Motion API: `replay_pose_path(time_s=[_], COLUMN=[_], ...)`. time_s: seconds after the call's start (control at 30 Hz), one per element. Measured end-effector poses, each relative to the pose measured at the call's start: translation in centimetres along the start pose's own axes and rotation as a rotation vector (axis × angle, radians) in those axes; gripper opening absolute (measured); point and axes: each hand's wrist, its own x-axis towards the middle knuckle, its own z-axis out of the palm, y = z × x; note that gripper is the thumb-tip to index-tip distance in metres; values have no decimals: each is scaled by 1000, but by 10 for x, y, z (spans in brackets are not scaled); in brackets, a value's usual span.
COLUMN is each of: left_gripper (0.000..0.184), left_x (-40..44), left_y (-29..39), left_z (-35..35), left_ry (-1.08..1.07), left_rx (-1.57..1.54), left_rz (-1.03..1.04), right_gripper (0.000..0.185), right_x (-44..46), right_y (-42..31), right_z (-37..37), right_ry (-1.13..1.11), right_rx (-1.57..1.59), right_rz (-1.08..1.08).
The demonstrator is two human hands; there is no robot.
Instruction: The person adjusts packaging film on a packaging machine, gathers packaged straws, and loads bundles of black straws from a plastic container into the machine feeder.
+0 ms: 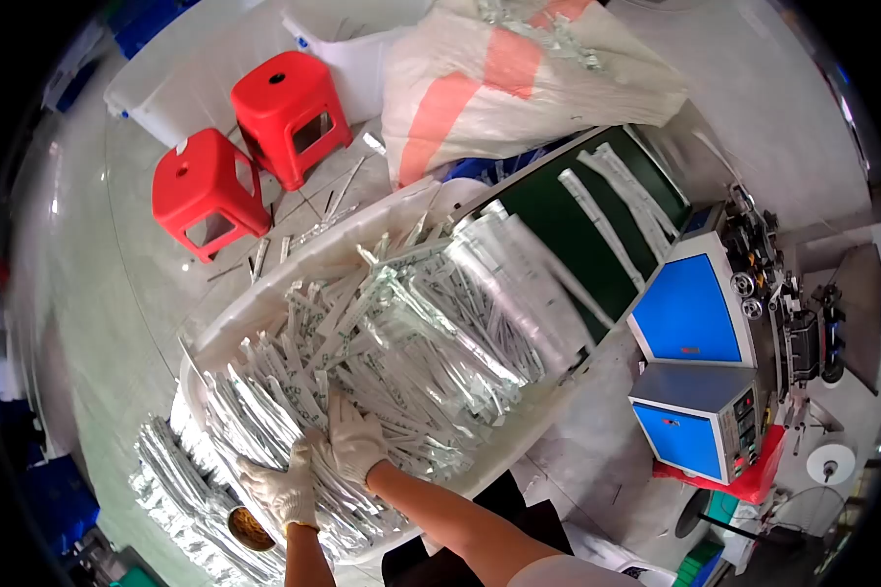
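Observation:
My left hand [284, 486], in a white glove, rests on the pile of thin silvery packets [264, 406] at the near left end of a long white bin [489, 476]. Its fingers are spread. Close beside it, my gloved right hand [355, 442] lies on the same packets, fingers stretched toward the middle of the pile. More silvery packets [171, 479] are stacked to the left, with a small round container of yellowish bits [251, 528] near my left wrist.
A green conveyor belt [548, 225] carries long packets at the bin's far end. Blue-and-white machine boxes [685, 313] stand right. Two red stools [286, 93] and a large woven sack [519, 78] are beyond the bin. Loose strips lie on the floor.

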Motion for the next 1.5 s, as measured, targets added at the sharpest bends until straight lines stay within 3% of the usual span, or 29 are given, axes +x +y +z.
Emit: replay_pose_path(time_s=[0.1, 0.2, 0.3, 0.37, 0.43, 0.5, 0.53, 0.57, 0.63, 0.7, 0.77, 0.83, 0.87, 0.97, 1.03, 1.1, 1.3, 1.4, 1.43, 1.47, 1.5], left_gripper=[121, 118, 117, 115, 119, 117, 115, 114, 112, 109, 106, 104, 102, 99, 96, 94, 86, 83, 82, 81, 79], left_x=[-7, 1, -14, -12, 9, 27, 27, 16, -9, -34, -66, -103, -125, -196, -247, -296, -431, -480, -494, -505, -516], left_y=[8, 7, 14, 10, -4, -16, -11, 2, 24, 47, 75, 101, 113, 143, 158, 168, 189, 210, 215, 219, 223], left_z=[-17, -13, -23, -19, -10, -1, -5, -10, -23, -34, -43, -54, -57, -64, -64, -59, -13, 15, 22, 28, 38], left_ry=[-74, -97, -81, -42, -81, -68, -42, -19, 22, 32, 11, -42, -73, -183, -255, -319, -410, -378, -368, -357, -350], left_rx=[-33, -1, -59, -89, -53, -35, -28, -32, -58, -88, -113, -113, -107, -65, -17, 42, 226, 311, 338, 369, 391], left_rz=[-33, -74, -80, -2, 11, 1, 38, 90, 218, 385, 577, 772, 868, 1130, 1275, 1388, 1579, 1660, 1687, 1704, 1714], right_gripper=[86, 84, 79, 74, 71, 68, 68, 68, 69, 71, 71, 73, 75, 91, 92, 86, 78, 74, 76, 79, 83], right_x=[-8, -33, -71, -112, -161, -206, -232, -255, -300, -343, -386, -430, -445, -487, -517, -527, -577, -591, -609, -604, -621], right_y=[2, 19, 59, 89, 128, 160, 177, 192, 192, 194, 205, 163, 162, 182, 197, 218, 181, 193, 202, 217, 218], right_z=[-40, -67, -92, -112, -126, -151, -143, -138, -168, -168, -126, -151, -139, -24, 37, 128, 42, -18, -49, -34, -65], right_ry=[-127, -71, 33, -61, -31, -168, -103, -43, -113, -128, 180, 345, 310, 369, 436, 617, 701, 796, 843, 913, 882], right_rx=[87, 44, 203, 305, 197, 237, 231, 226, 148, 279, 443, 637, 761, 866, 942, 757, 955, 978, 1146, 1149, 1205], right_rz=[-17, -62, -113, -72, -90, -29, 20, 59, 334, 591, 716, 990, 1080, 1305, 1373, 1511, 1695, 1698, 1622, 1669, 1672])
